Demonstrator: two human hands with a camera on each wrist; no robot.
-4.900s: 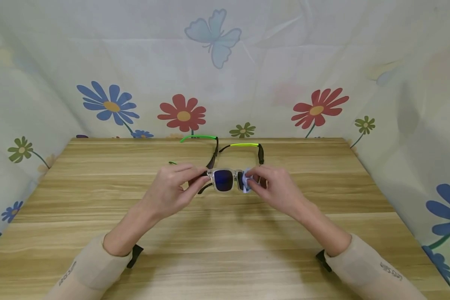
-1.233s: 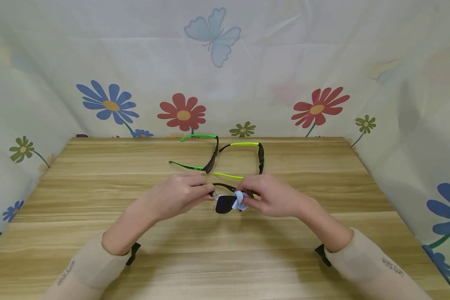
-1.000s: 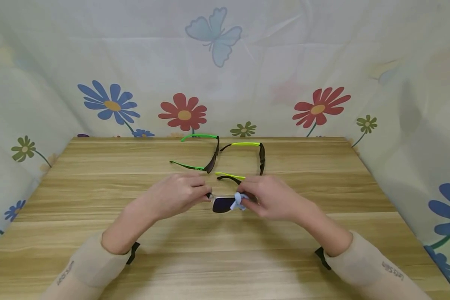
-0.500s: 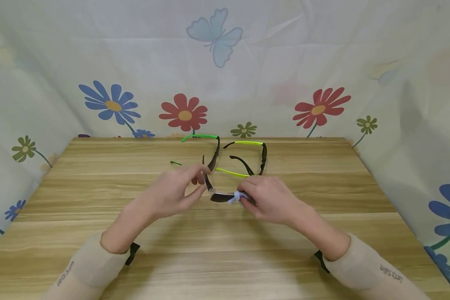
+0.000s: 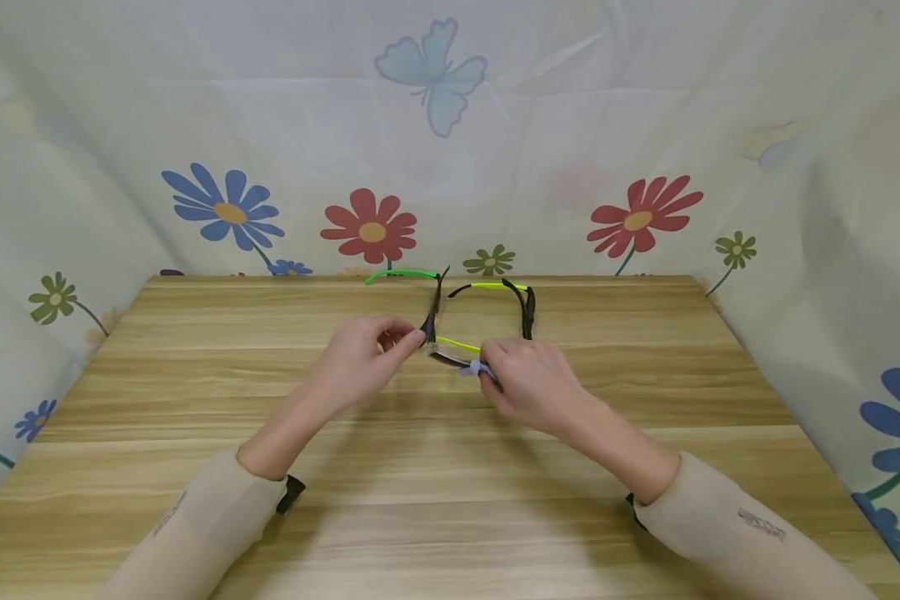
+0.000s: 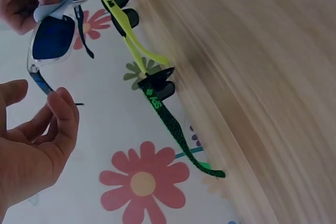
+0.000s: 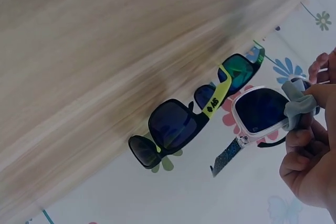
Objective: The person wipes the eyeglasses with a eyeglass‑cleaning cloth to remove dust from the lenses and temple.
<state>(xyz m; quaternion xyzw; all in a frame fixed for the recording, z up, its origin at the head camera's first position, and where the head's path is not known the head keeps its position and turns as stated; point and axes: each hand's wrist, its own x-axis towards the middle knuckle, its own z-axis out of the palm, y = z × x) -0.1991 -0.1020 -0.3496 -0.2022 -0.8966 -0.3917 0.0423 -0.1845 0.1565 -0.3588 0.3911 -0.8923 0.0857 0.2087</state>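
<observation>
Sunglasses with a clear frame and dark blue lenses [image 6: 54, 38] are held above the table, temples pointing away from the person. My right hand [image 5: 528, 379] pinches a light blue cloth [image 7: 296, 109] folded over one lens and so holds the sunglasses. At the other side, my left hand [image 5: 367, 358] is by the dark patterned temple [image 7: 227, 157]. Its fingertips [image 6: 63, 98] lie against that temple in the left wrist view, with the thumb apart from them. The cloth and right fingers cover most of the second lens.
Black sunglasses with green temples [image 5: 401, 272] stand at the back of the wooden table [image 5: 450, 517]. Beside them are black sunglasses with yellow temples [image 5: 498, 287], partly behind the held pair. A flower-printed curtain [image 5: 292, 125] hangs behind the table.
The clear-framed sunglasses have turned from facing the person to being seen edge-on from above, and have moved slightly away. My left hand has loosened its grip on their left side. The cloth stays in my right hand.
</observation>
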